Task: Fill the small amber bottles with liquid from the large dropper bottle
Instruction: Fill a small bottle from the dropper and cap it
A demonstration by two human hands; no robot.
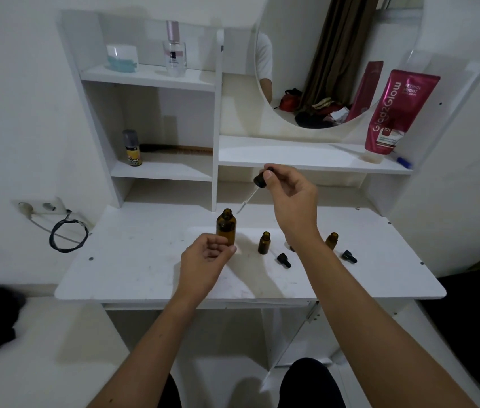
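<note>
Okay, my right hand (pixel 287 198) pinches the dropper (pixel 255 187) by its black bulb, glass tip tilted down just beside the open mouth of the large dropper bottle (pixel 226 226); my left hand (pixel 203 260) sits loosely curled in front of that bottle's base, holding nothing, contact unclear; two small amber bottles (pixel 264 242) (pixel 332 240) stand uncapped on the white table (pixel 132 269) to the right; two black dropper caps (pixel 283 260) (pixel 349 256) lie beside them
</note>
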